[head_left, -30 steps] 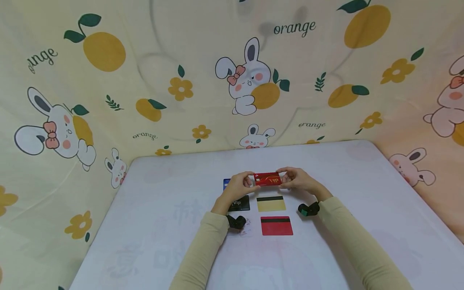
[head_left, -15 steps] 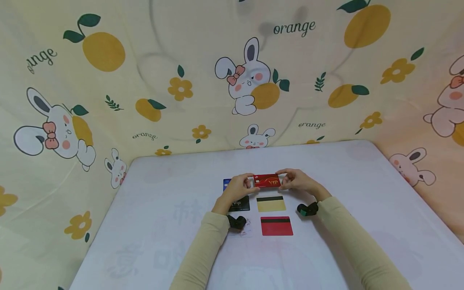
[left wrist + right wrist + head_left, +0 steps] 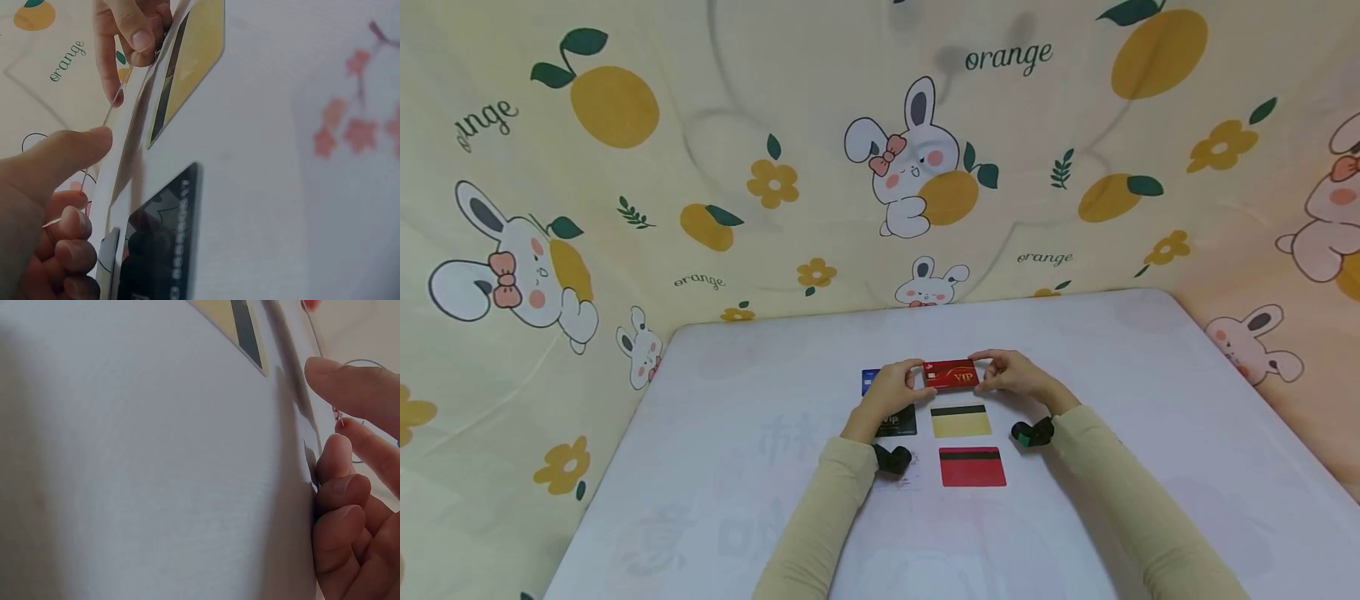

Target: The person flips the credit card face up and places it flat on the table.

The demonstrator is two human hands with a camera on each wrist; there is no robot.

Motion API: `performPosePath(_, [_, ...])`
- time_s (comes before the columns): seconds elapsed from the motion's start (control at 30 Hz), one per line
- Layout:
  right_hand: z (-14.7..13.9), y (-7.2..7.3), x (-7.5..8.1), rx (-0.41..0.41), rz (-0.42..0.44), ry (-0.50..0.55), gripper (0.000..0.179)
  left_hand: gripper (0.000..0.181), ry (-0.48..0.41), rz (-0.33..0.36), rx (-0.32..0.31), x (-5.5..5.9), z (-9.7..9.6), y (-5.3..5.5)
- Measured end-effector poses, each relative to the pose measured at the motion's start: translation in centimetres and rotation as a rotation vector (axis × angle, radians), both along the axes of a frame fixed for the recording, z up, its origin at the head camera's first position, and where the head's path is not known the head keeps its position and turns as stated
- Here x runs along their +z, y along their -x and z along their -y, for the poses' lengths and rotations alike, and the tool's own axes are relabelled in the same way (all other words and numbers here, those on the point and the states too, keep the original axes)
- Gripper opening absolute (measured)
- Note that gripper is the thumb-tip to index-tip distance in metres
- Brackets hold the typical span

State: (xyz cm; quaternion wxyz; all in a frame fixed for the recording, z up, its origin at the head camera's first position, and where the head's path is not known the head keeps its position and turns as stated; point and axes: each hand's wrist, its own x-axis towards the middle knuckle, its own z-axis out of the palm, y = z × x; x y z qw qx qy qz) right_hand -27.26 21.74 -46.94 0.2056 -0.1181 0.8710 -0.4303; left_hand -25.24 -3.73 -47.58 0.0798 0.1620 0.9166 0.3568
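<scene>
Both hands hold a red VIP card (image 3: 951,376) by its short ends, its printed face toward the head camera. My left hand (image 3: 891,388) pinches the left end between thumb and fingers. At the other end, my right hand (image 3: 1021,375) pinches it the same way, with its remaining fingers curled. In the left wrist view the held card appears edge-on, a little off the table. A blue card (image 3: 868,380) lies partly hidden behind the left hand. Below that hand is a black card (image 3: 901,422), also partly covered.
A gold card (image 3: 961,422) with a black stripe lies just in front of the held card. Nearer still is a red striped card (image 3: 972,469). A pale flowered card (image 3: 907,477) sits beside it, partly under the left wrist camera (image 3: 892,460). A patterned curtain (image 3: 820,108) hangs behind the white table (image 3: 737,467).
The hands have lowered the red VIP card slightly and shifted it a touch left. Both keep their pinch on it. The cards on the table have not moved.
</scene>
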Motion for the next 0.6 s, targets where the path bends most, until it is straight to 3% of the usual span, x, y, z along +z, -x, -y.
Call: performPosePath(0.6, [-0.03,0.42,-0.51,-0.059,0.05,-0.025,0.066,0.061,0.073,0.069,0.026,0.06,-0.27,0.26])
